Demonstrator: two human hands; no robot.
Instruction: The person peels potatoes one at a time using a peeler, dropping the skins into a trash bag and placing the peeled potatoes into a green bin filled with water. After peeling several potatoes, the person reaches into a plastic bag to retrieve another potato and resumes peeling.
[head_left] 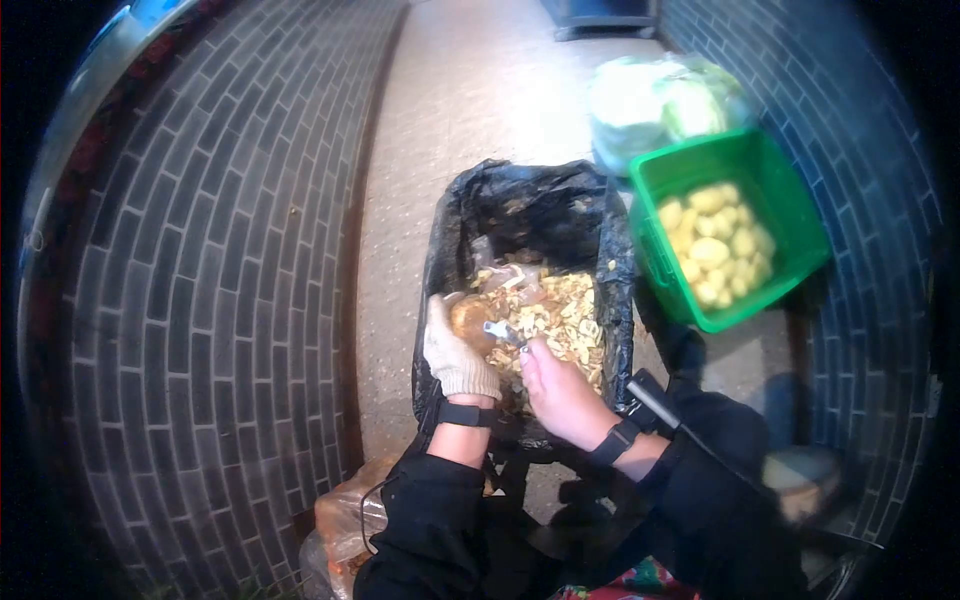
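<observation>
Gloved left fingers (437,322) grasping one potato (469,322), right fingers (534,366) clenched round one apparent peeler (497,329), one green bin (793,235)

"How many containers are there?"
"1 square green plastic tub (785,205) and 1 black plastic-lined container (618,270)."
"Pale yellow peeled potatoes (712,252)?"
"More than 10; they overlap too much for an exact count."
"Round brown unpeeled potato (470,318)?"
"1 shows."
"And worn things?"
"2 black wristbands (466,415) and 1 cream knitted glove (447,350)."
"Brick walls?"
"2, both grey (230,230)."
</observation>
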